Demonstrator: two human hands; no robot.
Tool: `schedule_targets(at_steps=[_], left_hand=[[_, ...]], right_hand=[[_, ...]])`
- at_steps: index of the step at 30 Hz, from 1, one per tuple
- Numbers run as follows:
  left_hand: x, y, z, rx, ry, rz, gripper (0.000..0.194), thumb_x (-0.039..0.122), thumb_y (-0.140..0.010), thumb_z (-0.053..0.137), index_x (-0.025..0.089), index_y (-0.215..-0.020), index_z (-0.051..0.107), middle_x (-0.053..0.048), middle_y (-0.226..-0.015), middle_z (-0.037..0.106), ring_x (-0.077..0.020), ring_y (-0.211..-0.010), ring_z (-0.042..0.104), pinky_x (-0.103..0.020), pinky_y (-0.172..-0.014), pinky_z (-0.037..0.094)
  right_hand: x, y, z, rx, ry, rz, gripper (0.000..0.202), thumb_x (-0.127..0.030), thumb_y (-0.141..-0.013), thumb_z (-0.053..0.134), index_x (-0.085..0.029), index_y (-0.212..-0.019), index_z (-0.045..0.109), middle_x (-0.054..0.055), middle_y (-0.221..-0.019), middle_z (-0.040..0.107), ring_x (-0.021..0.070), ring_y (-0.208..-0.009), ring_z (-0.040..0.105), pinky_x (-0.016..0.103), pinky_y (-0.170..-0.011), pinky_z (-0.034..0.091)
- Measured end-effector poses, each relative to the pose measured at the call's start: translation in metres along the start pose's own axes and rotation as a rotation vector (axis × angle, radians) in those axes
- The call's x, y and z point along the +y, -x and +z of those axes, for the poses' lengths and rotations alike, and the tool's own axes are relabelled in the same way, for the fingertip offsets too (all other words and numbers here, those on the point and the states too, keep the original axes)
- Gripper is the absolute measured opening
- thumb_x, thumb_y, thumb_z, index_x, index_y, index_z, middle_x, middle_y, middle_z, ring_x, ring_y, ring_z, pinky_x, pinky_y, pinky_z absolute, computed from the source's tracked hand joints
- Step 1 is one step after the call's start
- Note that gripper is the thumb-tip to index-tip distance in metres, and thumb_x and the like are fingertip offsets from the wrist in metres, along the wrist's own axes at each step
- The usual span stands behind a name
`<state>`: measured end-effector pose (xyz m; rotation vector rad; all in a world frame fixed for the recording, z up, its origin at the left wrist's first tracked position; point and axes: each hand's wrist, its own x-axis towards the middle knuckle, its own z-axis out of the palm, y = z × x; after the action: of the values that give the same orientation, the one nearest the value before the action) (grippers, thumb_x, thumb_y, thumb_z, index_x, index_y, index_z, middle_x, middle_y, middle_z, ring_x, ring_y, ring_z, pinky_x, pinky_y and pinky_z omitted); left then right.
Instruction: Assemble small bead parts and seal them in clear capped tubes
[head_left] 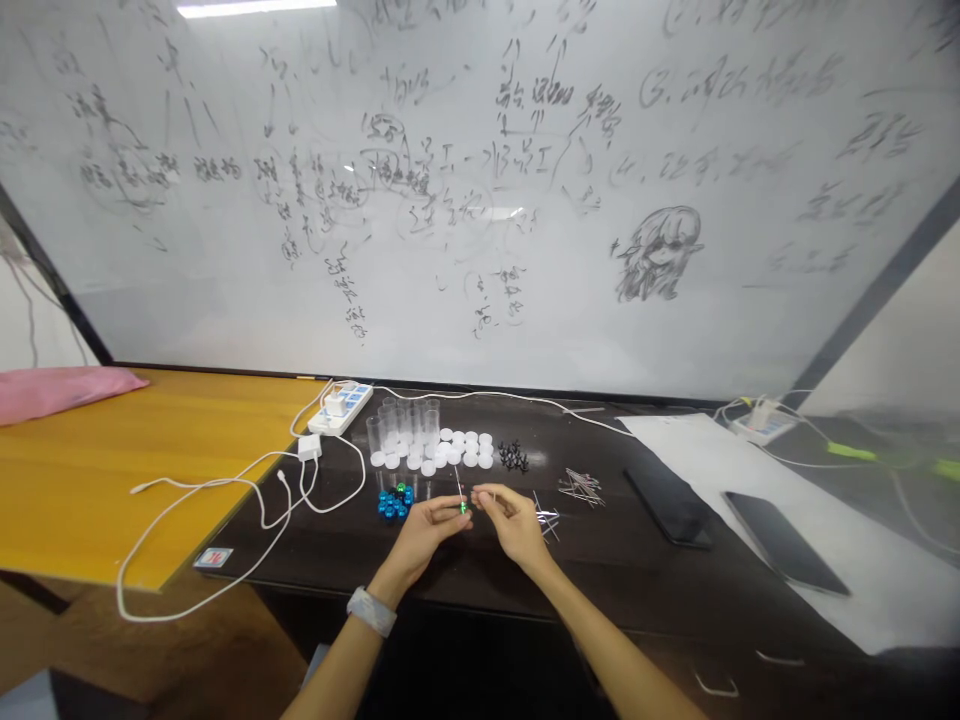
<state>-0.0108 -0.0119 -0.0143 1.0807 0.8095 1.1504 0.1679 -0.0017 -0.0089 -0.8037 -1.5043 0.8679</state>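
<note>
My left hand [427, 525] pinches a small shiny green piece [463, 508] between thumb and fingertips. A thin light rod [457, 480] stands up from it, leaning slightly left. Close beside it on the right, my right hand [511, 522] has its thumb and forefinger pressed together; whatever is between them is too small to make out. Left of my hands lies a cluster of shiny blue balls [390, 507] with a green ball [401, 488] among them. Beyond the hands are clear plastic tubes [409, 422] and several white round caps [471, 459].
Small black spiky pieces [514, 457], thin metal pins [581, 487] and short pale rods [551, 522] lie to the right. Farther right are two dark phones [667, 508]. White cables [262, 485] and a power strip [341, 407] occupy the left. A whiteboard [480, 340] rises behind the table.
</note>
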Motion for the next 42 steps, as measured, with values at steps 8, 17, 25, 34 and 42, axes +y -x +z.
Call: schedule_targets(at_steps=[8,17,25,34,42], left_hand=[[0.002,0.001,0.001,-0.034,-0.009,0.019,0.048,0.03,-0.07,0.086,0.015,-0.114,0.074,-0.013,-0.1,0.079,-0.0234,-0.089,0.074,-0.037,-0.095,0.051],[0.003,0.001,0.002,-0.027,-0.018,0.025,0.049,0.029,-0.069,0.087,0.014,-0.114,0.074,-0.012,-0.096,0.079,-0.0231,-0.087,0.074,-0.036,-0.092,0.052],[0.004,0.002,0.004,-0.014,-0.015,0.03,0.049,0.029,-0.065,0.089,0.013,-0.11,0.075,-0.013,-0.099,0.079,-0.0254,-0.092,0.073,-0.039,-0.095,0.051],[0.008,0.005,0.008,-0.054,-0.097,0.056,0.046,0.034,-0.067,0.087,0.013,-0.107,0.076,-0.013,-0.099,0.079,-0.0282,-0.095,0.072,-0.04,-0.094,0.052],[0.003,0.004,0.004,-0.042,-0.102,0.051,0.047,0.034,-0.067,0.087,0.014,-0.108,0.076,-0.013,-0.097,0.079,-0.0269,-0.091,0.073,-0.038,-0.091,0.052]], right_hand=[[0.007,0.007,0.004,-0.042,0.036,-0.005,0.023,-0.038,-0.093,0.063,-0.023,-0.104,0.076,0.007,-0.101,0.077,0.025,-0.092,0.074,0.036,-0.082,0.061],[0.003,0.006,0.004,-0.058,0.138,-0.059,0.021,-0.035,-0.095,0.06,-0.024,-0.103,0.076,0.005,-0.102,0.077,0.0232,-0.091,0.074,0.033,-0.079,0.06],[0.0,0.007,0.004,-0.015,0.3,-0.122,0.021,-0.037,-0.093,0.062,-0.025,-0.089,0.078,0.005,-0.086,0.077,0.0215,-0.072,0.071,0.03,-0.065,0.056],[0.001,0.006,0.012,0.077,0.386,-0.094,0.032,-0.043,-0.09,0.066,-0.02,-0.068,0.066,0.003,-0.068,0.068,0.0167,-0.058,0.062,0.025,-0.051,0.045],[-0.007,0.0,0.008,-0.02,0.366,-0.047,0.024,-0.043,-0.091,0.064,-0.021,-0.081,0.066,0.0,-0.068,0.066,0.0163,-0.059,0.062,0.024,-0.054,0.046]])
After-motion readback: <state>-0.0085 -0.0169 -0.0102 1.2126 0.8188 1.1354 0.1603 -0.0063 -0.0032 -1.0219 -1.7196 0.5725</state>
